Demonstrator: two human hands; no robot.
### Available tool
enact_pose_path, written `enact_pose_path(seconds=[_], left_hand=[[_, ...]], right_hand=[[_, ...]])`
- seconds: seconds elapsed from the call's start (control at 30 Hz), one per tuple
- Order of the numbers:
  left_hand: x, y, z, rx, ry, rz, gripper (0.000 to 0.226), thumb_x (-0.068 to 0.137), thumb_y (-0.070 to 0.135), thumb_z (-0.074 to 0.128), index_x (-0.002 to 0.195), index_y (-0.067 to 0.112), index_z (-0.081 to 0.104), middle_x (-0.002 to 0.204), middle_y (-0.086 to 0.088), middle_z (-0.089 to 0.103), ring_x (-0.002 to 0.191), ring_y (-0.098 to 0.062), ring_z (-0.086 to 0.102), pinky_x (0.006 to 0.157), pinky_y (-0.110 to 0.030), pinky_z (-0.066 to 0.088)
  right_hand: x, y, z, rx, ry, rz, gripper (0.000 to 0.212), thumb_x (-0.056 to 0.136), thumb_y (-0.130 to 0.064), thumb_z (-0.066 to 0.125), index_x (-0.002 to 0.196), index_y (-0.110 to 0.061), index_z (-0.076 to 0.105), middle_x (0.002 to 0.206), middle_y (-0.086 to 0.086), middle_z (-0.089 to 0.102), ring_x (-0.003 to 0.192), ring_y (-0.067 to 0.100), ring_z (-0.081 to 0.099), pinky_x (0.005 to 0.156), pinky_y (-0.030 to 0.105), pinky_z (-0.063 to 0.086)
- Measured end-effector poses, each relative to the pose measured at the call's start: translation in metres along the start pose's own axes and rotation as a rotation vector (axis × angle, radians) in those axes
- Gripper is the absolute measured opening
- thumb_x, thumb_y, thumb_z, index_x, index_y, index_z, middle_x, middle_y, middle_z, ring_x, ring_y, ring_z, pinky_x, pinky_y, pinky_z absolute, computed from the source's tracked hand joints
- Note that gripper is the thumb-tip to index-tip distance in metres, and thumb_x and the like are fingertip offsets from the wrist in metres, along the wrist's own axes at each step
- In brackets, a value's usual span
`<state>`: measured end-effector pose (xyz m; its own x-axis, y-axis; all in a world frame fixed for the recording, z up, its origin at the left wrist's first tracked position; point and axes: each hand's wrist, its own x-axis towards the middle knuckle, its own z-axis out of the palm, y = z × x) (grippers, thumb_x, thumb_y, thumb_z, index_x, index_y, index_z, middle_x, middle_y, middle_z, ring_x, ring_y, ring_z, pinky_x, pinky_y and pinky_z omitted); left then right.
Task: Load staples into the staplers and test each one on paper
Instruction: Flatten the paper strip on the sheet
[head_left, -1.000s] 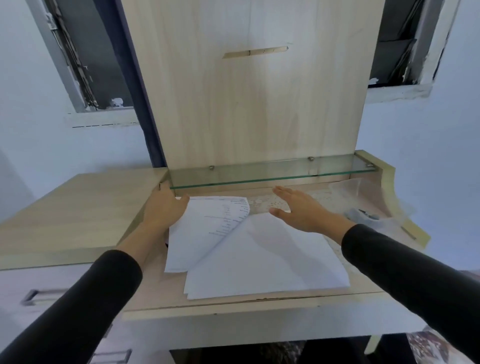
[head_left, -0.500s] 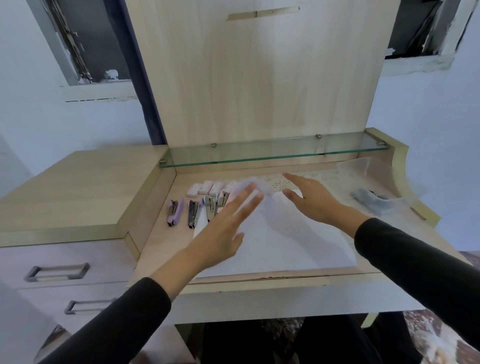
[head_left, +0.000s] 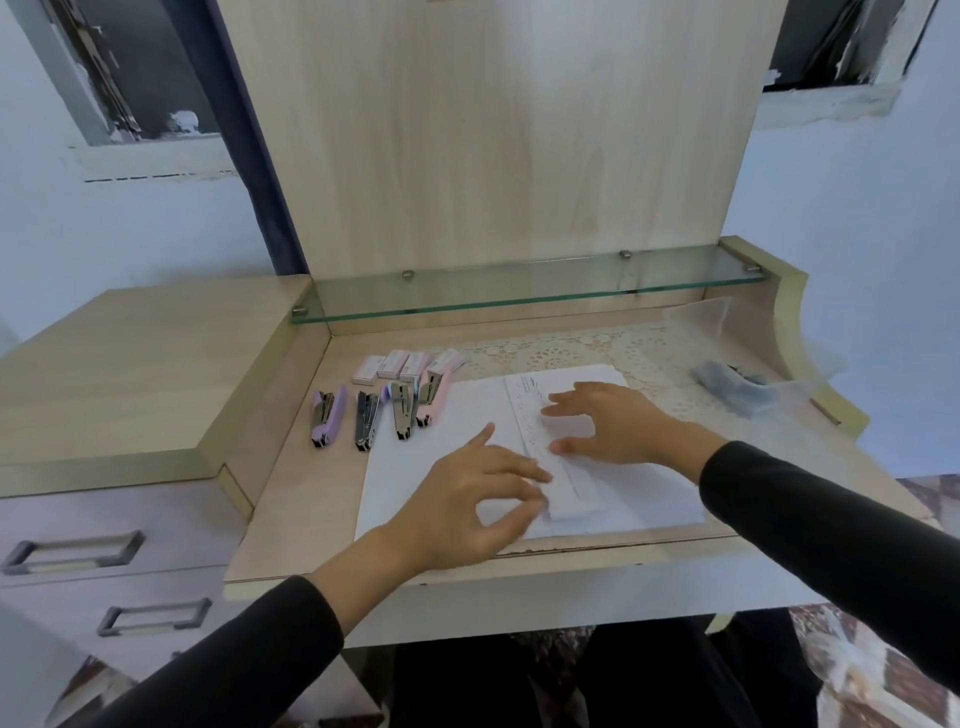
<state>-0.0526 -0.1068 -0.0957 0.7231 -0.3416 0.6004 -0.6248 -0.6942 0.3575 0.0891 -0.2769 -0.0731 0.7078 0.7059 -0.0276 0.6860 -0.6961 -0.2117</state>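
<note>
White paper sheets (head_left: 441, 447) lie in the middle of the desk (head_left: 291, 499), with a folded printed sheet (head_left: 550, 467) on top. My right hand (head_left: 608, 423) lies flat on the folded sheet, fingers spread. My left hand (head_left: 478, 499) hovers over the paper's near edge, fingers curled and blurred, its fingertips at the folded sheet's near corner. Several staplers lie in a row left of the paper: a purple one (head_left: 327, 415), a dark one (head_left: 367, 420), a silver one (head_left: 402, 410) and a pink one (head_left: 434, 397). Behind them sit several small staple boxes (head_left: 395, 364).
A glass shelf (head_left: 519, 293) spans the back above the desk. A lace mat (head_left: 571, 353) covers the rear surface. A grey-blue object in a clear plastic bag (head_left: 737, 389) lies at the right. A drawer unit with handles (head_left: 72, 551) stands to the left.
The view tilted down. My left hand let go of the lifted sheets, uncovering the staplers and boxes, then came to the paper's near edge. The paper now lies flat.
</note>
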Motion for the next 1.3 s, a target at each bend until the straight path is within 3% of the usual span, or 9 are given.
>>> enact_pose_path(seconds=[0.1, 0.23, 0.43, 0.63, 0.77, 0.9, 1.17, 1.3], left_hand=[[0.01, -0.016, -0.002, 0.154, 0.007, -0.209, 0.038, 0.087, 0.042, 0.044, 0.093, 0.015, 0.069, 0.104, 0.002, 0.066, 0.101, -0.011, 0.056, 0.098, -0.04, 0.042], [0.022, -0.044, 0.0, 0.257, -0.2, -0.484, 0.051, 0.092, 0.045, 0.044, 0.135, 0.018, 0.041, 0.147, 0.003, 0.031, 0.134, -0.016, 0.025, 0.109, -0.03, 0.021], [0.05, -0.072, 0.015, 0.257, -0.328, -0.557, 0.063, 0.093, 0.048, 0.039, 0.146, 0.021, 0.017, 0.154, 0.008, 0.009, 0.14, -0.009, 0.008, 0.112, -0.031, 0.016], [0.063, -0.093, 0.037, 0.24, -0.345, -0.568, 0.062, 0.095, 0.046, 0.037, 0.146, 0.017, 0.015, 0.155, 0.004, 0.006, 0.141, -0.01, 0.002, 0.114, -0.027, 0.003], [0.061, -0.101, 0.044, 0.264, -0.307, -0.554, 0.079, 0.081, 0.063, 0.019, 0.143, 0.016, 0.026, 0.153, 0.0, 0.017, 0.141, -0.015, 0.009, 0.115, -0.029, 0.003], [0.062, -0.1, 0.045, 0.244, -0.321, -0.554, 0.081, 0.078, 0.062, 0.014, 0.142, 0.015, 0.028, 0.152, 0.0, 0.019, 0.141, -0.015, 0.01, 0.114, -0.028, 0.0], [0.063, -0.101, 0.045, 0.255, -0.318, -0.558, 0.079, 0.079, 0.062, 0.013, 0.143, 0.017, 0.027, 0.153, 0.003, 0.018, 0.141, -0.013, 0.009, 0.114, -0.027, -0.001], [0.064, -0.102, 0.045, 0.237, -0.27, -0.545, 0.077, 0.079, 0.062, 0.023, 0.14, 0.017, 0.033, 0.151, 0.002, 0.024, 0.139, -0.014, 0.015, 0.115, -0.029, 0.007]], right_hand=[[0.001, 0.004, 0.003, -0.01, -0.015, -0.01, 0.054, 0.083, -0.055, 0.052, 0.132, -0.034, 0.043, 0.147, -0.013, 0.033, 0.137, 0.013, 0.026, 0.11, 0.035, 0.023], [0.009, 0.007, 0.005, 0.019, 0.012, -0.028, 0.053, 0.085, -0.051, 0.05, 0.134, -0.033, 0.04, 0.15, -0.011, 0.029, 0.14, 0.015, 0.021, 0.112, 0.036, 0.019], [0.031, 0.02, 0.012, 0.053, 0.027, -0.039, 0.064, 0.082, -0.058, 0.049, 0.139, -0.033, 0.031, 0.153, -0.007, 0.02, 0.142, 0.017, 0.011, 0.115, 0.04, 0.008], [0.06, 0.04, 0.023, 0.098, 0.026, -0.124, 0.07, 0.08, -0.062, 0.047, 0.14, -0.032, 0.027, 0.153, -0.004, 0.02, 0.143, 0.018, 0.01, 0.117, 0.039, 0.003], [0.072, 0.047, 0.023, 0.093, -0.011, -0.16, 0.08, 0.071, -0.07, 0.036, 0.14, -0.031, 0.027, 0.153, -0.004, 0.022, 0.142, 0.017, 0.012, 0.116, 0.038, 0.003], [0.073, 0.053, 0.024, 0.103, -0.036, -0.196, 0.085, 0.067, -0.073, 0.023, 0.141, -0.031, 0.024, 0.153, -0.004, 0.02, 0.143, 0.017, 0.009, 0.116, 0.038, 0.0], [0.076, 0.056, 0.026, 0.156, -0.006, -0.22, 0.081, 0.068, -0.068, 0.025, 0.141, -0.031, 0.025, 0.153, -0.005, 0.02, 0.143, 0.013, 0.005, 0.116, 0.037, -0.001], [0.073, 0.055, 0.024, 0.168, 0.025, -0.199, 0.074, 0.073, -0.063, 0.039, 0.139, -0.031, 0.029, 0.152, -0.008, 0.022, 0.142, 0.01, 0.008, 0.117, 0.033, 0.001]])
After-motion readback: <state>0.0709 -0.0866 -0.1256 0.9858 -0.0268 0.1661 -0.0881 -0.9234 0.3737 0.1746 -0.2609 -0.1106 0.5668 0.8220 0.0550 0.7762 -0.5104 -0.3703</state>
